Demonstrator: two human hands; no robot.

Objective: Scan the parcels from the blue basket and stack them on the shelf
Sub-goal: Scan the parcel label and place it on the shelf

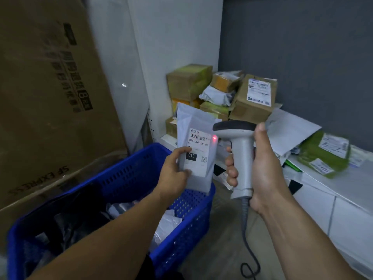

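Left hand [174, 168] fingers [186, 172] pinch the white parcel [196, 126] upright above the blue basket [193, 225], right hand [264, 170] fingers [232, 164] wrap the scanner [240, 150]; I'd swing its red dot [214, 137] left onto the barcode [198, 136], holding the label flat.

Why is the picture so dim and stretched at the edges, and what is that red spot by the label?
Head view: the light is dim and bluish. The wide-angle lens stretches things near the edges, such as the big carton. The red spot looks like the barcode scanner shining on the parcel, at the edge of its label. The inside of the blue basket lies in deep shadow, and the label's small print is blurred.
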